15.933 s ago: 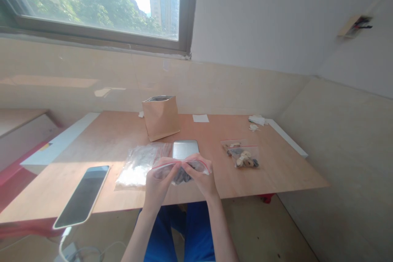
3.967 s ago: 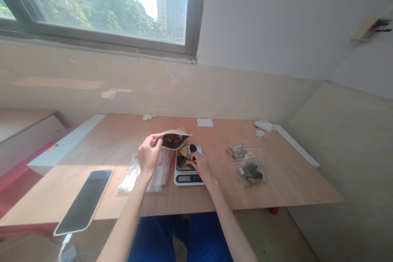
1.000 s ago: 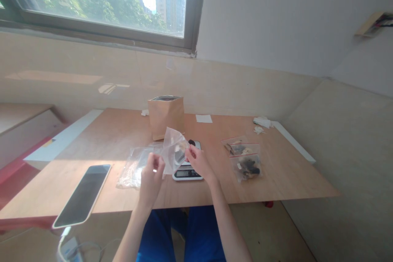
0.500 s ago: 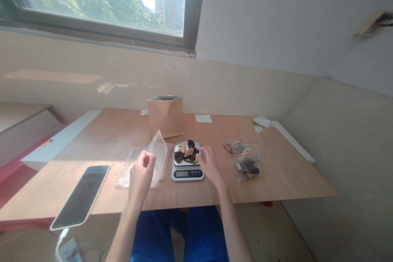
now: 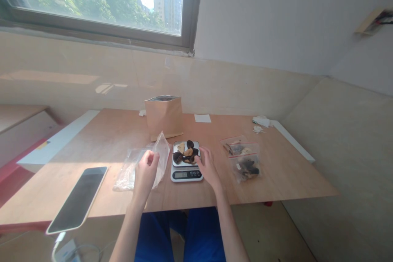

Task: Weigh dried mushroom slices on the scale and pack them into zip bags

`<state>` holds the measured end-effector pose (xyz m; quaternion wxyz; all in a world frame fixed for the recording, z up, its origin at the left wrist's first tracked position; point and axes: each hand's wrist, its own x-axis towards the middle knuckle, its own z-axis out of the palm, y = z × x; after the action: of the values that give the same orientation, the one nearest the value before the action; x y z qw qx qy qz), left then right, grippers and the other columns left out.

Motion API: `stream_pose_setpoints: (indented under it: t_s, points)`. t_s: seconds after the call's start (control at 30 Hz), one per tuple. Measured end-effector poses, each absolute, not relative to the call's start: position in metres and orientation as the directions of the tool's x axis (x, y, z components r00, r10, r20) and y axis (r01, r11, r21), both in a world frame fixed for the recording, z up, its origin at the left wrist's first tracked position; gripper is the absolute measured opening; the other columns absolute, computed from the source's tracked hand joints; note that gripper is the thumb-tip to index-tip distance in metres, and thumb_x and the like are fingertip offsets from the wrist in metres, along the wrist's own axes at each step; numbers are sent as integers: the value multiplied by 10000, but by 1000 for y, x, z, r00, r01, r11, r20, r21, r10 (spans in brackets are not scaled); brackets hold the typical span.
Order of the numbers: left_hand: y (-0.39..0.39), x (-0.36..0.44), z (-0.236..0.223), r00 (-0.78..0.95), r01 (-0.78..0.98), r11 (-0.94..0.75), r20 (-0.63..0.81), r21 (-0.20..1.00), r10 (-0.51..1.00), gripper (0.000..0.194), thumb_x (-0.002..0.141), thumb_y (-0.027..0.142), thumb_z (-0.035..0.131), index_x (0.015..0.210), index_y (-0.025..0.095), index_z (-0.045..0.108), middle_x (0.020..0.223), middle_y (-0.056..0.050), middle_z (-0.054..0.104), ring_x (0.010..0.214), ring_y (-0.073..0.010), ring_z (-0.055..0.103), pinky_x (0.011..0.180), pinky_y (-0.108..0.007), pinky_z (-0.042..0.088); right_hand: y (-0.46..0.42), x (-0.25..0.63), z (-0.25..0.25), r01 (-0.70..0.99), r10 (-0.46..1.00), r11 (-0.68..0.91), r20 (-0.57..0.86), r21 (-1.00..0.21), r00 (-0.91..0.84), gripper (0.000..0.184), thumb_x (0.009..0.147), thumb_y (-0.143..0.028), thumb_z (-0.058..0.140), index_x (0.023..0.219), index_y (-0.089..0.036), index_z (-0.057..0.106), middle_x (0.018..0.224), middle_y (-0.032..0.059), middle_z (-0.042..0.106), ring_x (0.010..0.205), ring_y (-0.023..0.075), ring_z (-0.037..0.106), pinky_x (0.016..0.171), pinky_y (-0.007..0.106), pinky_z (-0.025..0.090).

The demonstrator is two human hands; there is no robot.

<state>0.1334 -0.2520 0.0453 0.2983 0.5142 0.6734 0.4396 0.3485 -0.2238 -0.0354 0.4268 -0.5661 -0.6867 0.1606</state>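
My left hand is closed on an empty clear zip bag, held upright just left of a small kitchen scale. Several dark and pale dried slices lie on the scale's platform. My right hand rests at the scale's right edge, its fingertips at the slices; whether it grips a piece is hidden. A brown paper pouch stands open behind the scale.
A stack of clear zip bags lies left of the scale. Two filled zip bags lie to the right. A phone overhangs the wooden table's front left edge. Paper scraps sit at the far right.
Over the last second my left hand lowered the clear bag toward the table. My right hand left the bag and went to the slices on the scale.
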Motion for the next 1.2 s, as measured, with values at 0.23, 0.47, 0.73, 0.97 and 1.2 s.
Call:
stream_pose_setpoints:
  t_s: [0.23, 0.47, 0.73, 0.97, 1.2]
  points:
    - [-242, 142, 38, -283, 488, 54, 99, 871, 954, 289, 784, 435, 390, 601, 212, 415, 544, 37, 466, 569, -141, 473, 566, -247, 352, -210, 333, -42, 613, 921, 241, 376, -752, 98, 393, 848, -390, 440, 1175, -173, 428, 1185, 156, 487, 1150, 257, 434, 970, 463, 358]
    - [-229, 148, 37, -292, 475, 18, 138, 880, 946, 241, 746, 407, 419, 630, 204, 478, 795, -35, 521, 772, -178, 535, 720, -305, 437, -201, 327, -38, 585, 894, 198, 389, -787, 220, 366, 889, -420, 327, 1105, -170, 484, 1113, 143, 521, 1106, 236, 452, 965, 436, 349]
    - [-230, 148, 30, -306, 387, -10, 139, 922, 942, 230, 738, 400, 430, 637, 201, 487, 1033, -99, 553, 1042, -219, 497, 818, -324, 451, -212, 326, -35, 724, 930, 317, 351, -613, -110, 384, 856, -411, 452, 1210, -265, 484, 1280, 110, 399, 1228, 262, 359, 992, 450, 339]
    - [-232, 146, 27, -298, 357, 14, 100, 934, 949, 235, 756, 395, 420, 643, 200, 488, 1078, -106, 572, 1059, -223, 511, 851, -342, 446, -204, 325, -44, 782, 902, 404, 352, -474, -252, 352, 824, -360, 517, 1159, -252, 534, 1218, 119, 438, 1157, 272, 405, 944, 441, 377]
    - [-234, 147, 27, -299, 368, 44, 73, 929, 952, 235, 754, 401, 421, 706, 195, 523, 1063, -108, 586, 1032, -221, 529, 864, -350, 433, -193, 333, -42, 814, 876, 444, 372, -374, -307, 282, 769, -408, 587, 994, -241, 621, 980, 84, 502, 946, 239, 460, 846, 382, 396]
